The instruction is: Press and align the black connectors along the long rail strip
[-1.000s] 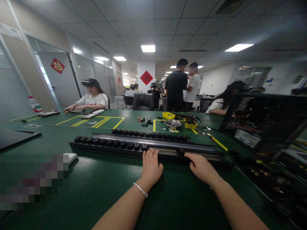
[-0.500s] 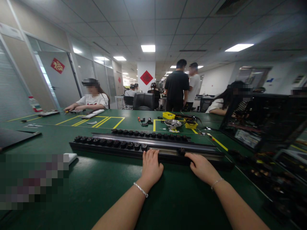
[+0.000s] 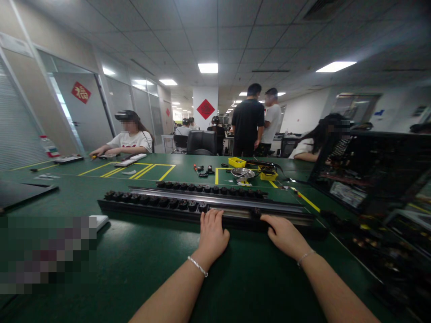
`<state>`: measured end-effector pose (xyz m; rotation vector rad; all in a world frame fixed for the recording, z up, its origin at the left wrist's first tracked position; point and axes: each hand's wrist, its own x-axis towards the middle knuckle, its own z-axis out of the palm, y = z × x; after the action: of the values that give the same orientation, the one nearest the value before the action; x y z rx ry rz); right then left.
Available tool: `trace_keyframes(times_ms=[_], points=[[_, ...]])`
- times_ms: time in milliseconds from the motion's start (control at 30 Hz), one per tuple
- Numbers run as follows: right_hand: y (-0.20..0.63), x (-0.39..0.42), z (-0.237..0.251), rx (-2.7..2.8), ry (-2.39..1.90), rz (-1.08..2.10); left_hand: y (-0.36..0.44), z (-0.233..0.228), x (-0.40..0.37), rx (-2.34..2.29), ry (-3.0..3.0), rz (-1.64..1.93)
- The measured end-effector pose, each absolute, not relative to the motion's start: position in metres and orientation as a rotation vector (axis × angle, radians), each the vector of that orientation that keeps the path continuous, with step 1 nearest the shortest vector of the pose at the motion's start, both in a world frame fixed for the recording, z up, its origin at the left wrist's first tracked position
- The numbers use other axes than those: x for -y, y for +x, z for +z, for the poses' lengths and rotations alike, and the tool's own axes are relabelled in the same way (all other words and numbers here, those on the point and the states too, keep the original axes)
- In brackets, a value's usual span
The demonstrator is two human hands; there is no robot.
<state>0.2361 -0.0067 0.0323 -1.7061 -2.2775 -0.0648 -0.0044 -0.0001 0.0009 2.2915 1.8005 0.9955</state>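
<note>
A long black power strip housing [image 3: 134,208] lies across the table, with a row of round black socket modules [image 3: 163,202] in its left part. My left hand [image 3: 213,233] rests on its front edge just right of that row, fingers stretched out and close together. One separate socket module [image 3: 256,212] sits further right in the channel. My right hand [image 3: 286,235] touches its right side with the index fingertip, thumb apart; the other fingers are mostly hidden. Behind lies a second row of black socket modules [image 3: 215,190] alongside a shiny metal rail [image 3: 215,198].
Beyond the housing are a metal bowl [image 3: 242,173], a yellow bin [image 3: 236,162] and small connectors [image 3: 204,170]. A black open case [image 3: 343,175] and loose black parts [image 3: 370,242] crowd the right. Co-workers sit at the far left and right; two people stand behind.
The separate socket module and my right hand have shifted very slightly to the right. My left hand has stayed in place. A standing person in the background has turned the head.
</note>
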Motion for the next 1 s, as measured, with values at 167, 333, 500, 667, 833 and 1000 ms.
trace_keyframes(times_ms=[167,333,500,667,833,1000], points=[[0.236,0.008,0.035,2.264,-1.724,-0.055,-0.004,0.002,0.000,-1.813,2.289,0.991],[0.239,0.007,0.033,2.267,-1.726,-0.052,-0.004,0.000,0.000,-1.799,2.298,1.000],[0.244,0.006,0.033,2.245,-1.738,-0.046,-0.004,0.001,0.000,-1.809,2.287,0.994],[0.244,0.009,0.037,2.239,-1.750,-0.035,-0.004,0.002,0.001,-1.811,2.289,0.983],[0.245,0.008,0.036,2.217,-1.750,-0.028,-0.004,0.003,0.001,-1.817,2.288,0.959],[0.248,0.009,0.036,2.241,-1.766,-0.075,-0.004,0.001,0.001,-1.813,2.308,0.992]])
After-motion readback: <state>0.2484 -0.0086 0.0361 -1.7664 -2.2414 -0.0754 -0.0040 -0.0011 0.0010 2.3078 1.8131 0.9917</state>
